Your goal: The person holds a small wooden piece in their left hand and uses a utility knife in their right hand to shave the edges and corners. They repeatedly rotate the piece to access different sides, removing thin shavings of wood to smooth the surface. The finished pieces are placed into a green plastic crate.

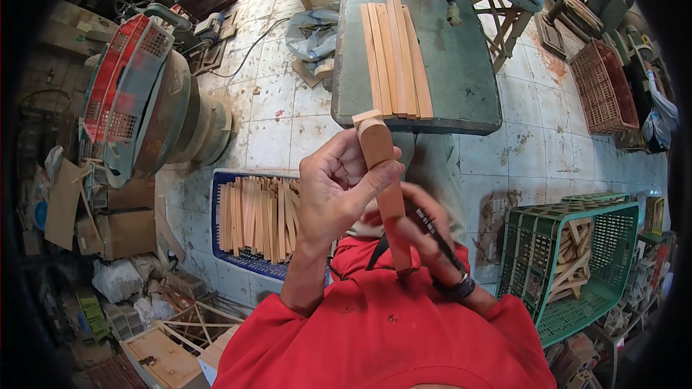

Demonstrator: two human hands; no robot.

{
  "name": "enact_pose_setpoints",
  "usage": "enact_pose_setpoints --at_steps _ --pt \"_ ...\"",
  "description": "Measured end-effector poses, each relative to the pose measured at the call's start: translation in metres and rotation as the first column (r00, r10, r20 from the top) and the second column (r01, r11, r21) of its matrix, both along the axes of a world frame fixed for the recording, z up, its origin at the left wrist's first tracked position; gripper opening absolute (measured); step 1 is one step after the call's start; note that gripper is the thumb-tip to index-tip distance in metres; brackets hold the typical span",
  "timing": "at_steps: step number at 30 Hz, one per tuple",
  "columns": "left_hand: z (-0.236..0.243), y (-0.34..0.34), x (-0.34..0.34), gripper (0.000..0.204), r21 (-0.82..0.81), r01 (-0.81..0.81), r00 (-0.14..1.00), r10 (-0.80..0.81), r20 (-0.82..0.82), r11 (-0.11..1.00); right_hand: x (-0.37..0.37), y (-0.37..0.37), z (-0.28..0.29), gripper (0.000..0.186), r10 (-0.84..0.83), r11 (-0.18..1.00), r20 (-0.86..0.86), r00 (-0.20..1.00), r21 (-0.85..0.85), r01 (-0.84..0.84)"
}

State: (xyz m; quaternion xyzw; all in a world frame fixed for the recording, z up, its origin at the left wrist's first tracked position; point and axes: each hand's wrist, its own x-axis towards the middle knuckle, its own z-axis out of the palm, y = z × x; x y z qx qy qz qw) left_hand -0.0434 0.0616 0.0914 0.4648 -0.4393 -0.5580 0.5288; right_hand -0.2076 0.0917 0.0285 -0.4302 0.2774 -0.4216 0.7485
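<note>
Blue crate of wood slats sits on the floor at left. Left hand is clenched round a shaped wooden piece, held upright above the lap. Right hand grips a black pen, fingers touching the piece's lower part. Slat stack lies on the green machine table ahead. Green crate of offcuts at right.
</note>
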Motion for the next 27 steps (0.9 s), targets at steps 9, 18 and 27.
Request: enact_pose_setpoints --at_steps 9,18,27 --pt "0.001 0.001 -0.002 0.039 -0.039 0.022 0.994 -0.026 -0.108 0.999 -0.037 -0.088 0.042 0.041 -0.343 0.693 -0.053 0.938 -0.689 0.214" --pt "-0.001 -0.002 -0.005 0.037 -0.02 0.02 0.998 -0.021 -0.065 1.0 -0.002 -0.1 0.071 0.009 -0.41 0.67 -0.1 0.907 -0.708 0.225" --pt "-0.002 -0.002 -0.007 0.034 -0.031 0.025 0.999 -0.026 -0.038 0.999 -0.007 -0.099 0.071 0.009 -0.373 0.691 -0.113 0.921 -0.696 0.194"
